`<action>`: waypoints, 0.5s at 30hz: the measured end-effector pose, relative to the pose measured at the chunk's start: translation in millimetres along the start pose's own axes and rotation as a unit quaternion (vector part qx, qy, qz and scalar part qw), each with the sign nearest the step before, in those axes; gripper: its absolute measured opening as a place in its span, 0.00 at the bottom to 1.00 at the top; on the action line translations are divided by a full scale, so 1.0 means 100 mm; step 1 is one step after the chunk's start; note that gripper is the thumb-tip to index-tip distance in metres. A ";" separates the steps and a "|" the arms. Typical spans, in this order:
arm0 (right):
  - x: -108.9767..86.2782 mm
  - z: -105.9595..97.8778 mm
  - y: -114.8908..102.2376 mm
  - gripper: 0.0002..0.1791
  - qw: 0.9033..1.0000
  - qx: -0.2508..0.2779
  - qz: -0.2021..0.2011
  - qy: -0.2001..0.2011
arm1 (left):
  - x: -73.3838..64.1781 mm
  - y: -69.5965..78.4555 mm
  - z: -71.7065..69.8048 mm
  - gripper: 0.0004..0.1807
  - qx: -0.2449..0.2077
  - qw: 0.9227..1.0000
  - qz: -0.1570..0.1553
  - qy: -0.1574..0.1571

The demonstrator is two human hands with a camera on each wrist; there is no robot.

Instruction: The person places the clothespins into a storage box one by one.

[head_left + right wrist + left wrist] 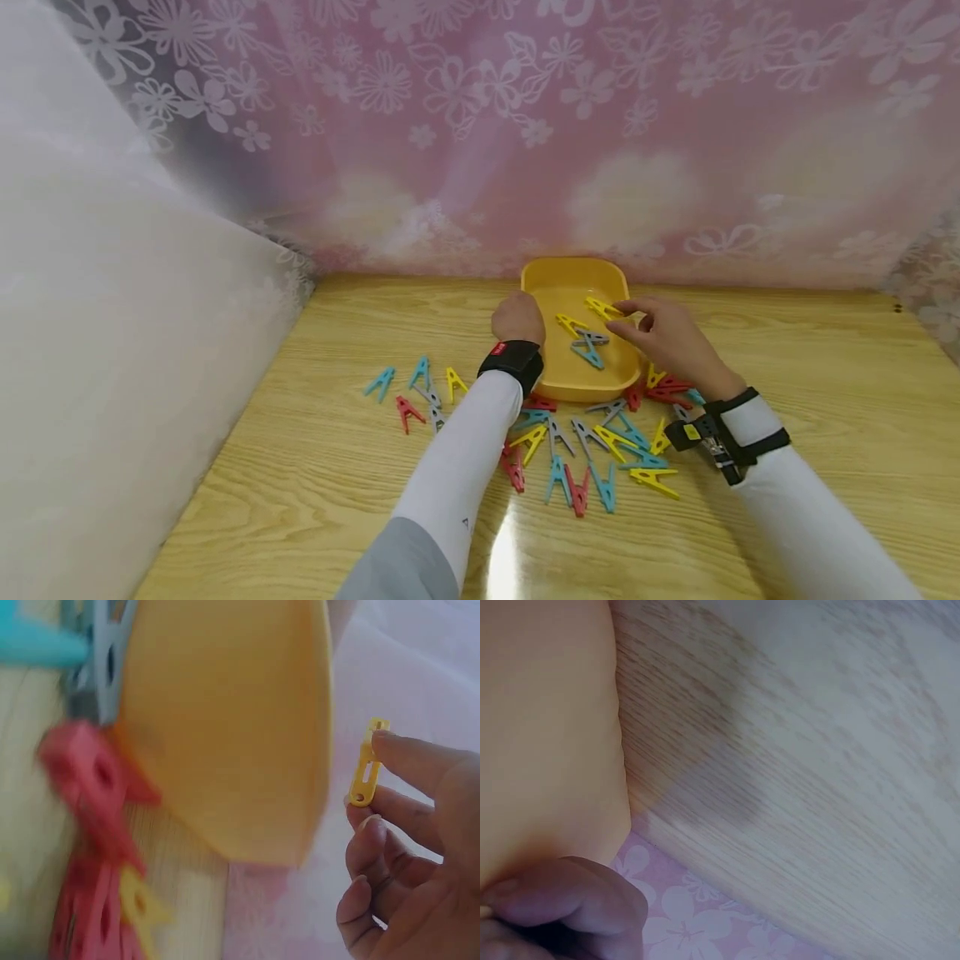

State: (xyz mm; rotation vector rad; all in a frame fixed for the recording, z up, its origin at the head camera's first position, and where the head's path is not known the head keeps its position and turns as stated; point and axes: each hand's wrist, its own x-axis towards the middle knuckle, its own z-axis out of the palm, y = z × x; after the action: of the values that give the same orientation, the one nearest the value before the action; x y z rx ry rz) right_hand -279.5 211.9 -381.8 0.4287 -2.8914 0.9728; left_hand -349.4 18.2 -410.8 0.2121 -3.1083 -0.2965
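A yellow plastic basin (573, 389) stands on the table against the floral curtain. Its left rim is gripped by my left hand (519, 318), whose curled fingers (570, 896) show beside the basin wall (547, 735) in the left wrist view. Over the basin's right side, my right hand (671, 337) pinches a yellow clothespin (366, 766) between thumb and fingers. Inside the basin lie another yellow clothespin (570, 323), a grey clothespin (592, 337) and a blue clothespin (588, 357). The left fingertips are partly hidden.
Several blue, red, grey and yellow clothespins (558, 479) lie scattered in front of the basin. More clothespins (408, 412) lie left of the left forearm, and red clothespins (90, 900) sit close by the basin's right side. A pink floral curtain (480, 192) hangs behind.
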 end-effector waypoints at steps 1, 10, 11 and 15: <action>0.02 0.02 -0.01 0.28 1.000 -0.004 -0.004 -0.006 | 0.00 0.01 0.00 0.13 -0.003 1.000 0.000 0.002; -0.01 0.00 0.02 0.28 1.000 -0.005 -0.001 -0.010 | -0.01 0.04 -0.01 0.13 -0.006 1.000 0.009 -0.002; -0.04 -0.02 0.04 0.28 1.000 -0.004 0.001 -0.008 | 0.00 0.03 -0.02 0.13 -0.007 1.000 0.009 -0.003; -0.14 -0.09 0.16 0.28 1.000 0.001 0.006 0.001 | 0.00 0.00 -0.01 0.12 -0.013 1.000 0.006 -0.007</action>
State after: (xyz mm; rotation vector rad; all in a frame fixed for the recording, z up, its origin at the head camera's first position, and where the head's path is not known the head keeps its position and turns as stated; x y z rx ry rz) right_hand -271.0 233.1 -385.7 0.4107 -2.8946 0.9776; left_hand -349.8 17.6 -409.4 0.1920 -3.1171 -0.3389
